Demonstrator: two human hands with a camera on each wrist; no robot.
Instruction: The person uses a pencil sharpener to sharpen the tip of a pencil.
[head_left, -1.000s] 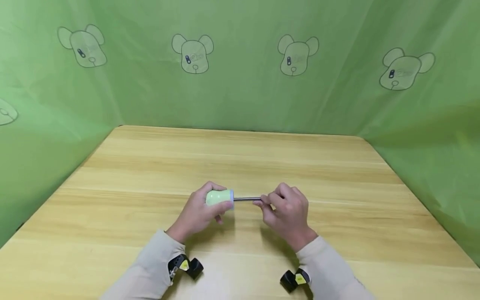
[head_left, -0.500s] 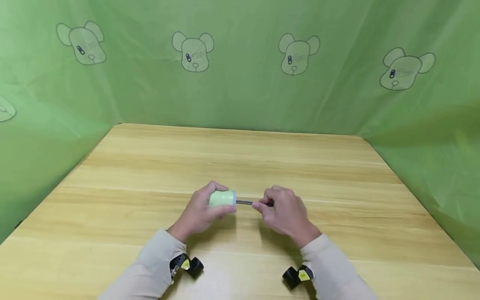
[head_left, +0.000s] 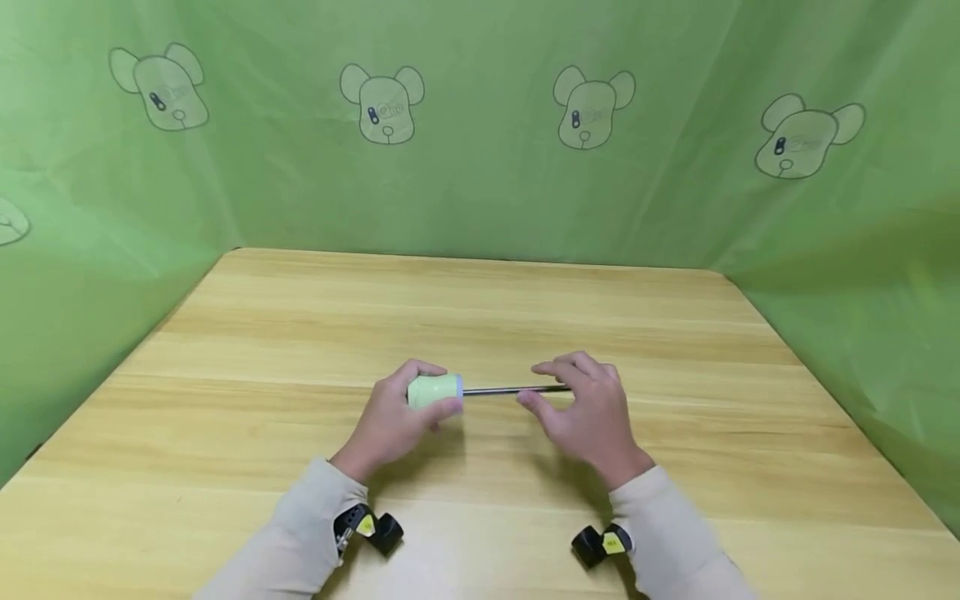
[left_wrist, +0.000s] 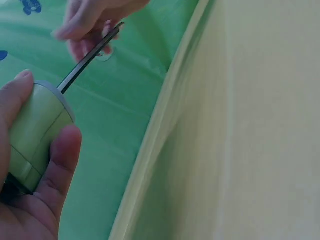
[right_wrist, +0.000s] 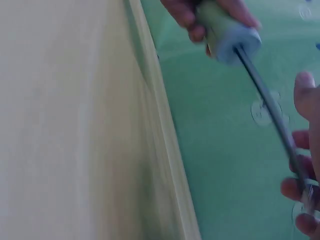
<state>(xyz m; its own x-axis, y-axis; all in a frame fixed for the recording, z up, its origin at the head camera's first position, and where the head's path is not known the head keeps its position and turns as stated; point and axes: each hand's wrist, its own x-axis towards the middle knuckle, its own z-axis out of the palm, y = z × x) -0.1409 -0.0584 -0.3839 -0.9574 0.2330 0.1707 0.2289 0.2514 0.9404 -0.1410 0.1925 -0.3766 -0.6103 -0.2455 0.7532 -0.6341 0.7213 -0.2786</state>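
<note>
A person's left hand point(head_left: 386, 421) grips a pale green handle point(head_left: 431, 390) just left of the lower centre of the frame, fingers and thumb clamped around its sides. From the handle's lilac rim point(head_left: 460, 386), a slim metal rod point(head_left: 491, 391) extends, nearly level, to the right hand point(head_left: 596, 412). That hand's grip is apart, thumb and forefinger spread; whether a fingertip touches the metal cannot be told. Seen from the left wrist, the handle tilts at lower left, the rod pointing to the upper right with its far end in front of the right hand's fingers. From the right wrist, the handle is at the top of the frame and the rod slants to the lower right. The handle and rod are held above a wood-grain counter point(head_left: 480, 317). Light sleeves point(head_left: 307, 525) cover the 2 forearms, and 2 black wrist cameras point(head_left: 386, 535) show along the bottom, 1 at each cuff. Behind, a green cloth point(head_left: 480, 192) bears 4 outlined cartoon animal heads point(head_left: 387, 108) across the top, with part of 1 more at the left edge.
</note>
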